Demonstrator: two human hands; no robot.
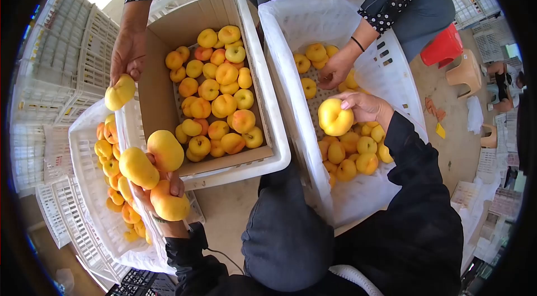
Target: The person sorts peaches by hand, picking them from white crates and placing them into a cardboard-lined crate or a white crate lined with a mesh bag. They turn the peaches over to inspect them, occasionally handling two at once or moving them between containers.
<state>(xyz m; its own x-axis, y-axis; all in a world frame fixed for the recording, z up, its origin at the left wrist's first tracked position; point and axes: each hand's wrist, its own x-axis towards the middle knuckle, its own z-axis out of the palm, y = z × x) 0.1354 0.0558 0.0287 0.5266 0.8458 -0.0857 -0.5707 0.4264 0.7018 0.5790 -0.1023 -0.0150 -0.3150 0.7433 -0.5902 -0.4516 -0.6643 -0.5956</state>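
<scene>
Here, three round yellow-orange fruits point(139, 168) are gripped by the left hand point(177, 185), near the brown cardboard box point(229, 165). One large yellow fruit point(335, 117) is held in the right hand point(366, 107) above the white plastic crate point(391, 72), where a co-worker's hand point(335, 70) is lowered.

- Cardboard box point(158, 75): matt, fairly smooth paperboard
- White crate point(281, 163) around the cardboard box: hard plastic, smooth, lightly glossy
- Liner point(366, 198) in the crate right of the cardboard box: thin, creased sheet, paper or plastic film, cannot tell which
- Three peaches point(167, 151) at the cardboard box's lower left corner: smooth skin, soft sheen
- Single peach point(335, 117) right of the cardboard box: smooth, softly shiny
- Cap point(288, 229) below the cardboard box: matt, wrinkled cloth
- Red stool point(442, 47) far right of the cardboard box: smooth, glossy plastic
</scene>
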